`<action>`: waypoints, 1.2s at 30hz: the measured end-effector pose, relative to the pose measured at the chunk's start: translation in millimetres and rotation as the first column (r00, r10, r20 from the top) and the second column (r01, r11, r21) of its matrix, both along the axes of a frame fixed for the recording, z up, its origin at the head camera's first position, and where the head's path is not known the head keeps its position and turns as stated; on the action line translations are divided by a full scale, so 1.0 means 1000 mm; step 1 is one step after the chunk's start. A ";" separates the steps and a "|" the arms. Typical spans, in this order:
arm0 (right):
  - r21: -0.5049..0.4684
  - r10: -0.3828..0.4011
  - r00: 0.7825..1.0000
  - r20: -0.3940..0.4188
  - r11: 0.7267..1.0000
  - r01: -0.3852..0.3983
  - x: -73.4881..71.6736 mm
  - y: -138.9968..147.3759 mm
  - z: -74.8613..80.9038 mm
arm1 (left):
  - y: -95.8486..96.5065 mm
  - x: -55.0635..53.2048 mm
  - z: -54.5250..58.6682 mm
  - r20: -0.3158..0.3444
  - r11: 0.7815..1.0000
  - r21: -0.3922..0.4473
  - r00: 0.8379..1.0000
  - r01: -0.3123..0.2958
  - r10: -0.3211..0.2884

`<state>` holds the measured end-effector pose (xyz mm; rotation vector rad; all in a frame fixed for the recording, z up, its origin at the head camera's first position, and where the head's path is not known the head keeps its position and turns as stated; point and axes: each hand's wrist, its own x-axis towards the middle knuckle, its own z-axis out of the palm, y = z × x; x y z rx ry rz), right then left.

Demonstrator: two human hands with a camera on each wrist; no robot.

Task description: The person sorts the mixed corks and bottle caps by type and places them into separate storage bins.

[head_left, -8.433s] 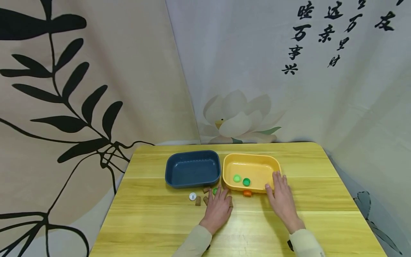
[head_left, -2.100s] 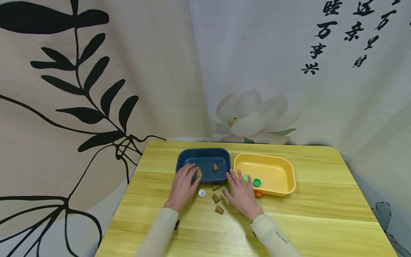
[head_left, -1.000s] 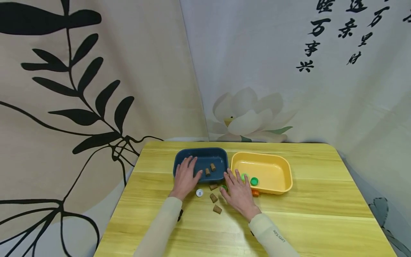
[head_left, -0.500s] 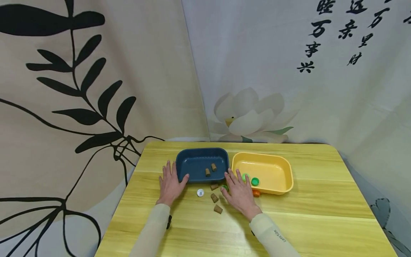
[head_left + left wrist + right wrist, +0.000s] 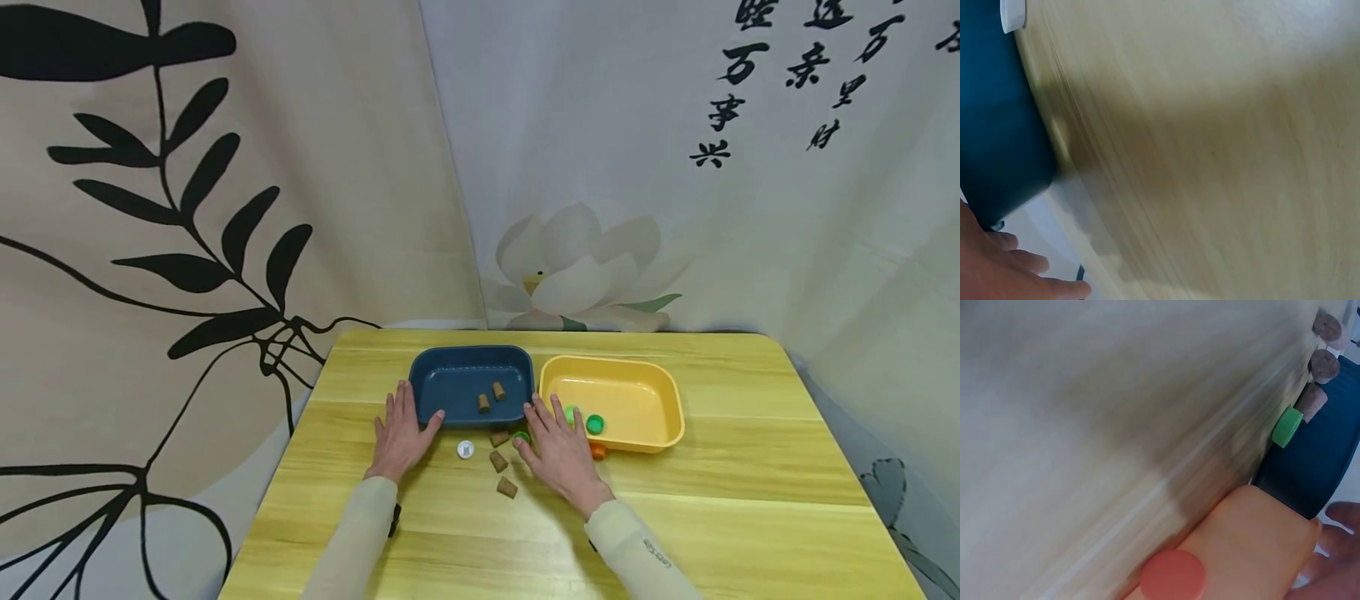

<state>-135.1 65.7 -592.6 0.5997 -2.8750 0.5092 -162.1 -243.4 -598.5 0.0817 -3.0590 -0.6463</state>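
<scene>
Two corks [image 5: 483, 403] lie in the blue tray [image 5: 472, 359]. My left hand [image 5: 401, 437] rests at that tray's front left corner, fingers extended and holding nothing. My right hand [image 5: 561, 450] lies at the front left corner of the yellow tray [image 5: 660, 392], fingers spread, over the gap between the trays. Three more corks [image 5: 498, 461] are on the table in front of the blue tray, beside a green bottle cap [image 5: 1287, 427] and a white cap [image 5: 466, 450]. In the left wrist view, my left fingers [image 5: 1029, 261] are beyond the blue tray's end.
Inside the yellow tray sit two green caps [image 5: 595, 424], one partly behind my right fingers. An orange cap [image 5: 597, 451] is against its front wall. The wooden table [image 5: 720, 517] backs onto a printed cloth [image 5: 360, 167].
Two corks have gone from the table into the blue tray. My left hand has let go of the second and moved left, out of the tray. My right hand has shifted left along the yellow tray.
</scene>
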 end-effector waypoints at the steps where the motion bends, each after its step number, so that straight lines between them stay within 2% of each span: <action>1: -0.010 0.002 1.000 -0.011 1.000 -0.002 0.001 0.000 0.000 | 0.000 0.000 0.000 -0.001 1.000 0.000 1.000 0.000 0.000; 6: -0.046 0.026 0.994 -0.104 0.998 -0.031 0.012 0.003 0.005 | -0.001 0.000 -0.001 0.004 1.000 -0.003 1.000 0.001 -0.001; 10: -0.060 0.063 0.982 -0.177 0.995 -0.074 0.028 0.005 0.010 | -0.001 0.001 0.000 0.010 1.000 -0.005 1.000 0.004 -0.004; 14: -0.094 0.114 0.970 -0.214 0.986 -0.137 0.044 0.002 0.010 | 0.000 0.001 0.002 0.014 1.000 0.002 1.000 0.008 -0.008; 17: -0.066 0.147 0.965 -0.219 0.984 -0.165 0.051 -0.002 0.006 | 0.000 0.001 0.002 0.013 1.000 0.000 1.000 0.010 -0.010; 22: 0.058 0.162 0.973 -0.167 0.986 -0.154 0.057 -0.009 -0.006 | 0.001 0.000 0.000 0.015 1.000 -0.002 1.000 0.009 -0.009; 25: 0.091 0.161 0.976 -0.149 0.985 -0.149 0.058 -0.013 -0.010 | 0.000 -0.001 0.000 0.019 1.000 -0.002 1.000 0.010 -0.010; 36: 0.169 0.153 0.969 -0.195 0.978 -0.120 0.055 -0.026 -0.018 | 0.000 -0.001 -0.001 0.024 1.000 0.006 1.000 0.006 -0.006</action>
